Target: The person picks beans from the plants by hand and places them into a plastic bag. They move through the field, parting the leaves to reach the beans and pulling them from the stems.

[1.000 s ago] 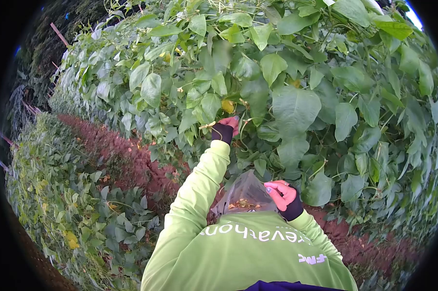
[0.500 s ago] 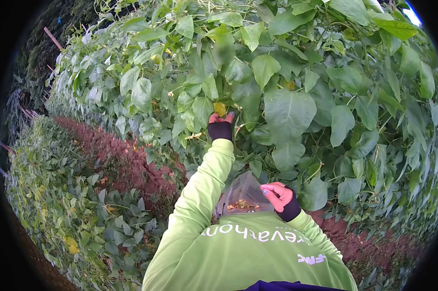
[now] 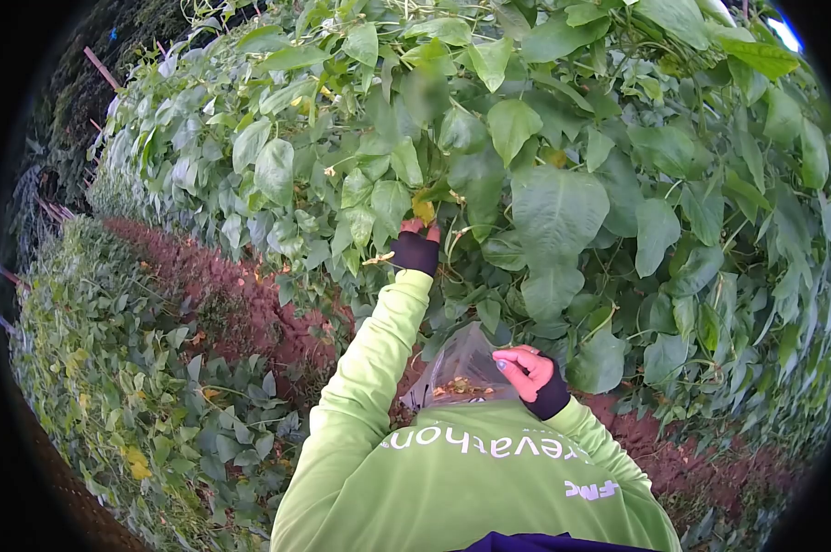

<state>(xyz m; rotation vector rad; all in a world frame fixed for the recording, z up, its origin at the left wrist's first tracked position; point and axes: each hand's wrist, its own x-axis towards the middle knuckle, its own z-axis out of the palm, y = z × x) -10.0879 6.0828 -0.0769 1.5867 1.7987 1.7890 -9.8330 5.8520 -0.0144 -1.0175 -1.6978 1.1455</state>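
Observation:
My left hand (image 3: 418,247), in a dark fingerless glove, reaches into the foliage just below a yellow leaf (image 3: 424,208). Its fingers are curled together; their tips are partly lost among the leaves, so what they pinch cannot be made out. At my chest, a clear plastic bag (image 3: 468,354) gapes, with small yellowish-brown pieces (image 3: 464,388) lying inside. My right hand (image 3: 528,373), gloved the same way, pinches the bag's right edge between thumb and fingers.
Tall climbing plants with broad green leaves (image 3: 558,212) fill the front and right. On the left, a strip of reddish soil (image 3: 236,294) runs beside a row of lower plants (image 3: 149,386). A wooden stake (image 3: 101,69) leans at the upper left.
My left hand has drawn slightly down from the yellow leaf, and its fingers have closed in. The right hand keeps its place at the bag. The foliage has shifted slightly rightward in view.

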